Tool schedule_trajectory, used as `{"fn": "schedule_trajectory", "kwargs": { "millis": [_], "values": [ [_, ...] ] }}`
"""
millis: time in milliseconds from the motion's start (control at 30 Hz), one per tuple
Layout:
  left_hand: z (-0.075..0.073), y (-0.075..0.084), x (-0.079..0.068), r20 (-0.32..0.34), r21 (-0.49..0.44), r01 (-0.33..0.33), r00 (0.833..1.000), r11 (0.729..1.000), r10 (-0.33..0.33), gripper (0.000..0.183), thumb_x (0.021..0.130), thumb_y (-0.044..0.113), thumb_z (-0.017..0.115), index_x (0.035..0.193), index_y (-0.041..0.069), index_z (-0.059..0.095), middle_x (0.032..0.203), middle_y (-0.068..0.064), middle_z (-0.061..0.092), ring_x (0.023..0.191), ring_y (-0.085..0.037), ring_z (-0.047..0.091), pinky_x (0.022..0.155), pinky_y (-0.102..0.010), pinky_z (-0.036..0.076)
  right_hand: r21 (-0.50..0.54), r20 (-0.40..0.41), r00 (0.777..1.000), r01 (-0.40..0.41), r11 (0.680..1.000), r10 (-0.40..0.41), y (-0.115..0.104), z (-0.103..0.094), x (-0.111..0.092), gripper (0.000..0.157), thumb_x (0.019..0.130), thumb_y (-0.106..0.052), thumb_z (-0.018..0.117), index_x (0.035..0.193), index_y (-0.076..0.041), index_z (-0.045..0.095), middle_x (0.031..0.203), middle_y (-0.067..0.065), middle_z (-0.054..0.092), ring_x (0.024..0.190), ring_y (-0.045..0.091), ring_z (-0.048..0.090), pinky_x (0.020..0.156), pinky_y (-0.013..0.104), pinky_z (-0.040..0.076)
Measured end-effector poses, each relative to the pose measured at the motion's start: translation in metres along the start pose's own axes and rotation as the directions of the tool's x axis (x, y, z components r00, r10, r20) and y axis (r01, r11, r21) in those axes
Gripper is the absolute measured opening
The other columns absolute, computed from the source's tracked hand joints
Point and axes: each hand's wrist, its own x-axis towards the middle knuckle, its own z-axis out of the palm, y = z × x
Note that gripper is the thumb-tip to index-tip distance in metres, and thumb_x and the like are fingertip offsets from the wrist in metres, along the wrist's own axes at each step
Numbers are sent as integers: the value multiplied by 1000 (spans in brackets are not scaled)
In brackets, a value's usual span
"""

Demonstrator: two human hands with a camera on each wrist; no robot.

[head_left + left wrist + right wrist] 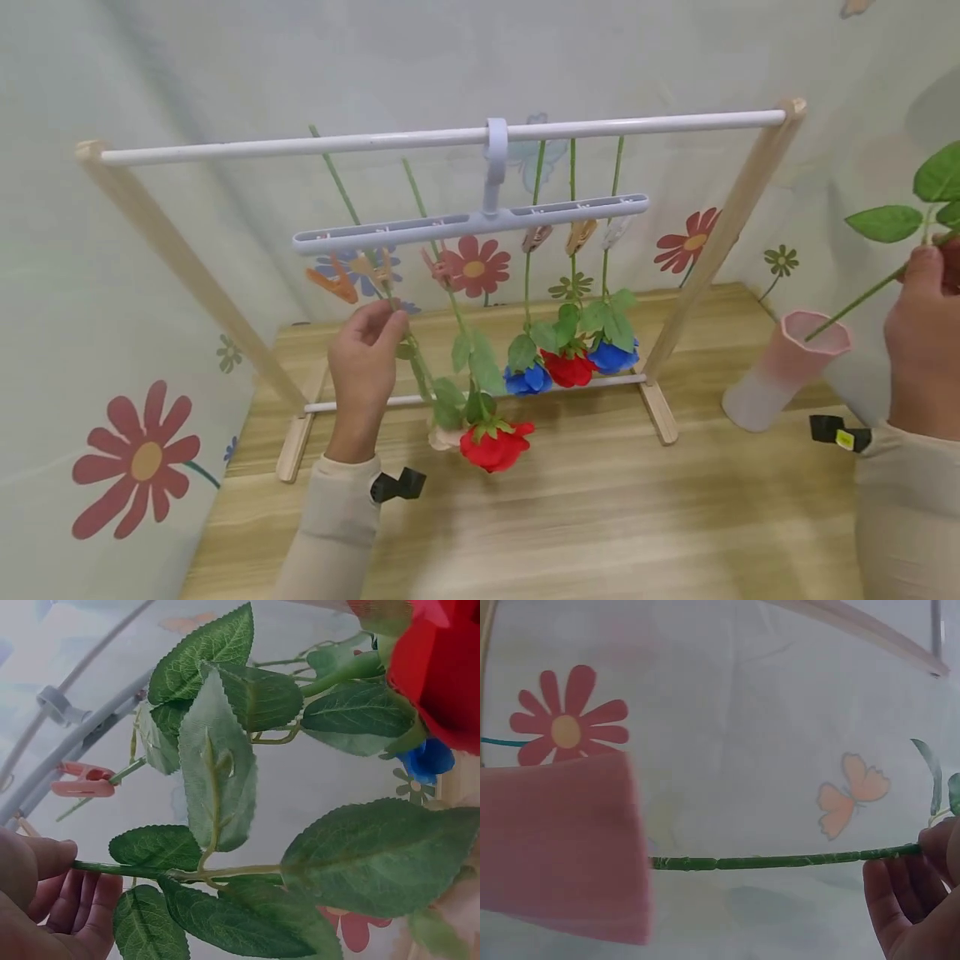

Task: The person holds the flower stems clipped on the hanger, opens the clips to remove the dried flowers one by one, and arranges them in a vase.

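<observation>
My left hand [363, 362] pinches the green stem [105, 867] of an upside-down artificial rose with a pale bloom [444, 437], just below a beige clip [375, 271] on the grey clip hanger [465, 223]. Beside it, a red rose [495, 446] hangs from a pink clip [437, 267]. Over on the right, my right hand [926, 342] pinches another flower stem [795, 860] near its leaves [885, 223]. That stem's lower end enters the mouth of a pink-and-white vase [780, 375]; its bloom is out of view.
The hanger hooks over the white bar of a wooden rack [686, 267]. An orange clip [332, 283] at its left end holds nothing. Two blue roses [615, 357] and a red rose [567, 368] hang on the right half. Everything stands on a wood-grain table [585, 517] against a flower-patterned wall.
</observation>
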Motion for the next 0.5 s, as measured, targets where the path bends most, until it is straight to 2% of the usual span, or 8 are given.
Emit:
{"fn": "schedule_trajectory", "kwargs": {
  "millis": [67,200,267,300,367,400,467,500],
  "values": [
    [0,0,1,-10,-3,-4,1000,1000,4,26,96,24,71,115,6,72,105,-9,73,87,-7,67,75,-17,54,14,47,998,-40,999,40,11,8,-1,29,106,-42,46,132,-40,58,100,-36,45,91,-15,40,89,12,37],
    [-1,1,2,-25,-1,-3,1000,1000,3,25,95,22,72,114,6,73,102,-10,73,84,-6,68,73,-17,54,-54,65,998,29,998,-25,40,26,-5,35,105,-39,45,134,-26,61,90,-34,36,86,-16,34,82,13,33],
    [-2,0,3,-34,-6,-7,999,1000,7,25,95,21,72,114,5,73,101,-10,73,84,-6,68,72,-17,54,-125,67,997,46,991,-38,52,32,-7,40,105,-39,46,135,-19,63,88,-33,36,82,-16,32,78,14,31],
    [-3,0,3,-38,-11,-8,999,1000,7,24,94,20,73,113,5,73,101,-10,73,83,-6,68,71,-17,55,-156,65,996,64,986,-55,58,36,-9,42,104,-38,46,134,-14,65,90,-29,44,82,-13,36,78,16,32],
    [-4,-1,4,-49,-28,-13,999,1000,11,23,93,18,73,112,5,74,98,-8,73,81,-6,69,70,-18,56,-182,78,994,92,979,-78,66,42,-13,45,105,-34,45,135,-6,64,98,-12,64,90,2,54,90,23,38],
    [-4,0,4,-53,-40,-17,998,999,15,22,93,16,74,111,4,74,97,-7,73,80,-7,69,69,-18,56,-188,79,992,114,975,-101,69,45,-15,45,105,-32,45,133,-3,65,104,0,69,95,13,59,98,30,38],
    [-4,0,4,-58,-66,-24,998,998,20,21,92,14,74,109,3,74,93,-3,73,78,-7,69,68,-19,57,-204,81,988,145,968,-131,74,48,-20,46,105,-28,42,133,0,65,120,21,69,109,35,60,107,47,37],
    [-4,1,5,-59,-77,-23,998,997,18,20,92,14,74,109,2,74,91,-1,73,77,-7,69,68,-20,58,-202,70,987,159,966,-148,75,49,-23,46,105,-26,41,132,2,65,126,27,66,115,42,57,110,53,34]
  ]
}}
